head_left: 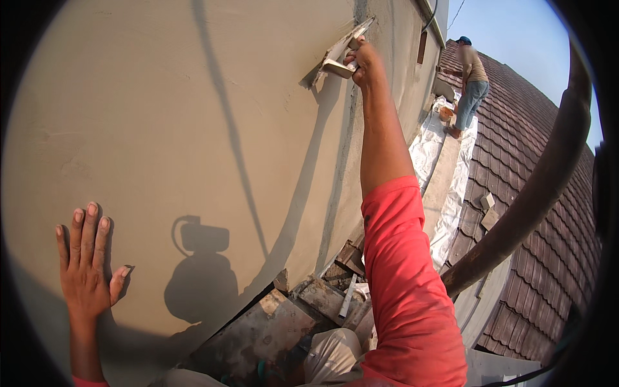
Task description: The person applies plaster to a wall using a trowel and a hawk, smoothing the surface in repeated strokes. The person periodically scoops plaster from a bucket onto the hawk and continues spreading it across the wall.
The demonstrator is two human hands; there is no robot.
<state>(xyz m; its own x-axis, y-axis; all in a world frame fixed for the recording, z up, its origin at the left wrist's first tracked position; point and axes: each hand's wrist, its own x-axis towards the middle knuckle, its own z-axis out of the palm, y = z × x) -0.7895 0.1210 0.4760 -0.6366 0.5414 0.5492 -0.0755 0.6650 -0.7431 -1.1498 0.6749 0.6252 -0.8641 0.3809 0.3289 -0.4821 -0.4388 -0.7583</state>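
My right hand (366,59) is raised at the end of an outstretched arm, its fingers wrapped round the handle of a plastering trowel (335,55). The trowel's flat blade is tilted against the upper part of a smooth grey-beige plastered wall (148,122), close to a rough vertical strip (348,142). Low on the left, my left hand (87,264) lies flat on the same wall with its fingers stretched out and nothing in it. Shadows of my arm and head fall on the plaster between the two hands.
Broken boards and rubble (322,297) lie at the wall's foot. A thick dark pole (529,200) slants across the right side. Beyond it slopes a brown tiled roof (541,258). Farther along, another person (476,77) stands on a plank (442,174) over white sheeting, near an orange bucket (446,114).
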